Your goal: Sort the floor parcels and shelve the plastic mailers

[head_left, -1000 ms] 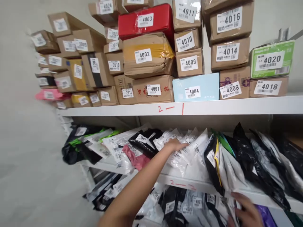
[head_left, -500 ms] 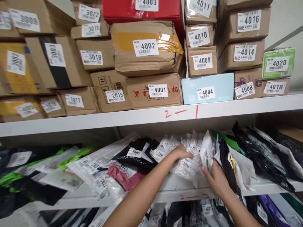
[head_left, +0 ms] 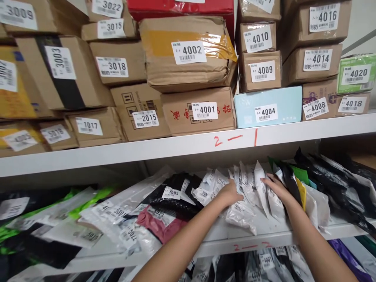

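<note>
One head-worn camera looks forward and down at the shelves (head_left: 176,144) from close by.

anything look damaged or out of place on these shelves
Yes: the box labelled 4002 on the upper shelf looks battered, its cardboard creased and its right end crumpled near the yellow tape. Below, the white packets by the left hand and right hand lean unevenly, but nothing looks spilled.

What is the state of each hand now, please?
Left hand: at the white packets; whether it grips one cannot be told.
Right hand: at the upright white packet farther right; its grip cannot be told.
</note>
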`<state>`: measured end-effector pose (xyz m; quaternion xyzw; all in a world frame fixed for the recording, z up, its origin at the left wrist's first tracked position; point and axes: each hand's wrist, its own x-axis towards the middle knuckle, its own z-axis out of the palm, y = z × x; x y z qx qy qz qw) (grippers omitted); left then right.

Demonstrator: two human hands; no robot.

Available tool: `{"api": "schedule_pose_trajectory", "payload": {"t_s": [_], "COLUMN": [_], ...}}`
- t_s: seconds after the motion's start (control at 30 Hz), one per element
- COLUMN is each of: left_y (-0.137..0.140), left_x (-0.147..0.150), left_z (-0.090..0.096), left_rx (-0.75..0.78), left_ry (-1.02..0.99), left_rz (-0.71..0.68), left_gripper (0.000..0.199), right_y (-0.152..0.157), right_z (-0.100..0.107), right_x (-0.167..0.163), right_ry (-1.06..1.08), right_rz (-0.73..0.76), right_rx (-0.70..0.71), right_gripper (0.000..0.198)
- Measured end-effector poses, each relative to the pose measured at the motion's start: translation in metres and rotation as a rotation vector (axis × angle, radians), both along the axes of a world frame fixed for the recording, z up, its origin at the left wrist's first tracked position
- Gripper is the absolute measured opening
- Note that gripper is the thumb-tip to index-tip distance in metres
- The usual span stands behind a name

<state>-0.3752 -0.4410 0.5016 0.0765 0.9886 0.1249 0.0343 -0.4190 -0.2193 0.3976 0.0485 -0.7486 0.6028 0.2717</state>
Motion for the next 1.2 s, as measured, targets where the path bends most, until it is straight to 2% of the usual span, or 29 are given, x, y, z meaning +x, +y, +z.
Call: {"api": "schedule_pose_trajectory", "payload": {"t_s": [0.1,0.23,0.37,0.43,0.53,0.57,0.63,0.7,0.73,0.77,0.83,0.9,0.97,1.03,1.1,1.2], "left_y": [-0.007,-0.018,-0.032,-0.034,-0.022,-0.013,0.010,0.033,0.043,0.051,0.061,0.066,0.070,0.076,0.083,0.087], "left_x": [0.009,0.017,0.017,0.013,0.005,0.002,-0.006,-0.015,-0.020,-0.026,-0.035,-0.041,-0.040,-0.035,-0.030,-0.028], "left_z": [0.004,0.016,0.047,0.066,0.085,0.087,0.083,0.073,0.067,0.061,0.053,0.052,0.055,0.061,0.065,0.066], "left_rx": [-0.032,-0.108,-0.289,-0.374,-0.377,-0.320,-0.157,-0.064,-0.086,-0.149,-0.299,-0.396,-0.449,-0.505,-0.531,-0.495], "left_ry": [0.006,0.016,-0.003,0.011,0.195,0.263,0.289,0.157,0.072,0.006,-0.049,-0.039,-0.023,-0.013,-0.021,-0.055], "left_rz": [-0.019,-0.052,-0.097,-0.067,-0.002,-0.039,-0.248,-0.522,-0.616,-0.668,-0.671,-0.649,-0.640,-0.616,-0.582,-0.555], "left_gripper": [0.076,0.076,0.066,0.063,0.059,0.055,0.051,0.050,0.049,0.048,0.043,0.041,0.045,0.051,0.056,0.056], "right_y": [-0.004,-0.009,-0.008,-0.009,-0.014,-0.017,-0.024,-0.030,-0.032,-0.032,-0.027,-0.016,0.001,0.019,0.034,0.046], "right_z": [0.006,0.008,0.008,0.008,0.008,0.009,0.010,0.009,0.006,0.001,-0.014,-0.033,-0.048,-0.053,-0.051,-0.047], "right_x": [0.008,0.014,0.016,0.014,0.007,0.005,0.007,0.022,0.034,0.050,0.088,0.124,0.148,0.158,0.158,0.153], "right_ry": [-0.133,-0.168,-0.174,-0.169,-0.133,-0.121,-0.081,-0.024,0.008,0.055,0.212,0.455,0.589,0.566,0.506,0.477], "right_rz": [0.112,0.250,0.285,0.321,0.337,0.325,0.305,0.296,0.282,0.254,0.125,-0.153,-0.502,-0.735,-0.816,-0.968], "right_rx": [-0.118,-0.114,-0.100,-0.089,-0.095,-0.112,-0.144,-0.108,-0.054,0.023,0.196,0.332,0.428,0.520,0.586,0.523], "right_gripper": [0.061,0.070,0.073,0.069,0.064,0.066,0.074,0.078,0.076,0.070,0.053,0.043,0.050,0.065,0.072,0.076]}}
